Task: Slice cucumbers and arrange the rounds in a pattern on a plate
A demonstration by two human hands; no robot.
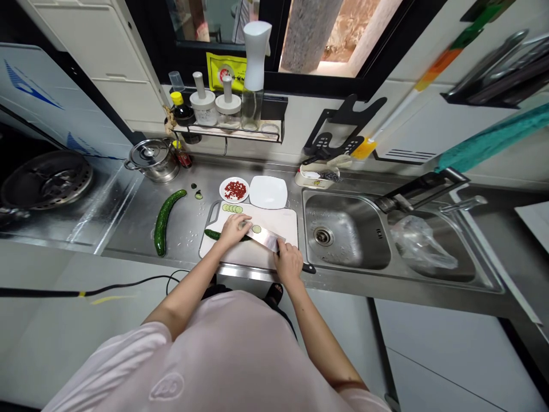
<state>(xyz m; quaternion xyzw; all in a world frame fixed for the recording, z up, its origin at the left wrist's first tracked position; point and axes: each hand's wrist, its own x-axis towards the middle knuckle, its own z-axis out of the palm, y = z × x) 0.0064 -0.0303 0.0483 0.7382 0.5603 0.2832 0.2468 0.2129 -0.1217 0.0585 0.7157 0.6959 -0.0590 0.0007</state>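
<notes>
cucumber (212, 234) — dark green, partly sliced | cleaver (266, 238) — steel blade against it

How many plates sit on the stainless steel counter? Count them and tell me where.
2: a round white plate holding chopped red pieces, and a square white plate beside it, both behind the white plastic cutting board. No others show.

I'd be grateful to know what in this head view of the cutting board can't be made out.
Head view:
The middle of the cucumber is hidden by the left hand and the knife blade.
Part of the knife's handle is covered by the right hand.
The red pieces on the small white plate are too small to identify.
The utensils in the wall rack are cut off by the right edge.
</notes>
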